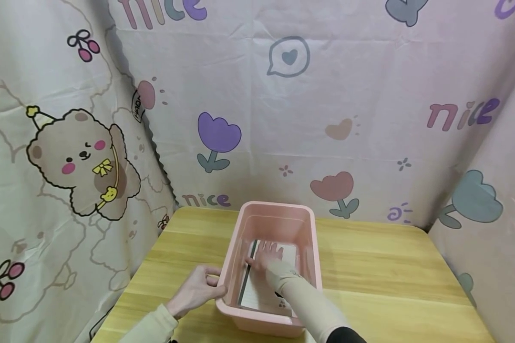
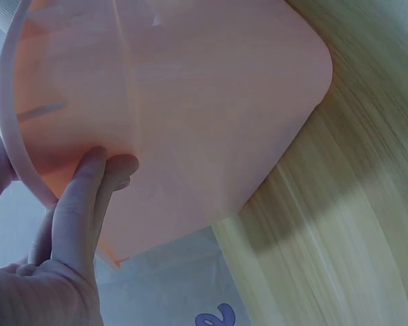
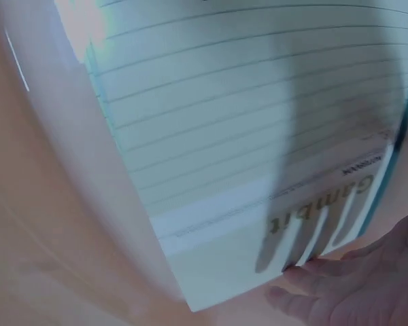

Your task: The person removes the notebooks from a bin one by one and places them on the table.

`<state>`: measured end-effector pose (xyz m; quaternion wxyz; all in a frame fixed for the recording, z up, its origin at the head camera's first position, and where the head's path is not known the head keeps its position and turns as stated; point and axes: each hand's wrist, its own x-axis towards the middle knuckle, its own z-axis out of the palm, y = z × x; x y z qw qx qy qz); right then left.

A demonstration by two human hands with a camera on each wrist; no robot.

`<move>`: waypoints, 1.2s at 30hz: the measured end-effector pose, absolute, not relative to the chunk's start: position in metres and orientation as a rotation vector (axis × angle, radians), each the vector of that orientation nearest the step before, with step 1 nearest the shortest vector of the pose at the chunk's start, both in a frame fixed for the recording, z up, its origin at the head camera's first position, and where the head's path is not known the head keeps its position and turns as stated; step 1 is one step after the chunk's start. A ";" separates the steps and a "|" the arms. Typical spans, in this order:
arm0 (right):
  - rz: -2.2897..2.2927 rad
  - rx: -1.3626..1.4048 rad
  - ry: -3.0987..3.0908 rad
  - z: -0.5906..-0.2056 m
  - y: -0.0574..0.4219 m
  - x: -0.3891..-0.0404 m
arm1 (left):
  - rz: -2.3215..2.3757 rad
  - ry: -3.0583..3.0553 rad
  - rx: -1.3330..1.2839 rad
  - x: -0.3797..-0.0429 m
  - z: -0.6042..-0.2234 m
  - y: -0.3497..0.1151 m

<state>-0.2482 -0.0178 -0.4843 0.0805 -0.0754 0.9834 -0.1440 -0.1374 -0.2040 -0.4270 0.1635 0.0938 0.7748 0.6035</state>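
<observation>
A pink plastic bin (image 1: 229,257) stands on the table, longer from front to back than across. My left hand (image 1: 199,289) grips its left rim near the front corner; in the left wrist view, fingers (image 2: 75,217) of this hand lie along the bin's outer wall (image 2: 211,115). Inside the bin lies a white notebook (image 1: 257,295) with a dark spine strip along its left. My right hand (image 1: 268,256) reaches in over the notebook's far part, fingers spread. In the right wrist view, its fingertips are right at the edge of the lined cover (image 3: 211,156), which reads "Gambit".
The wooden table (image 1: 382,267) extends to both sides of the bin. Behind it hangs a printed cloth (image 1: 279,119) with flowers and words, and another cloth (image 1: 81,157) with a bear hangs at the left.
</observation>
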 end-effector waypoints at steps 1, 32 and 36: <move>-0.419 -0.225 2.942 -0.487 -0.018 -0.249 | 1.719 2.212 0.263 -0.137 -0.427 -0.204; -0.331 -0.481 2.951 -0.547 0.000 -0.307 | 1.717 2.235 0.263 -0.137 -0.428 -0.203; -0.278 -0.504 2.987 -0.543 0.001 -0.305 | 1.719 2.229 0.257 -0.136 -0.428 -0.203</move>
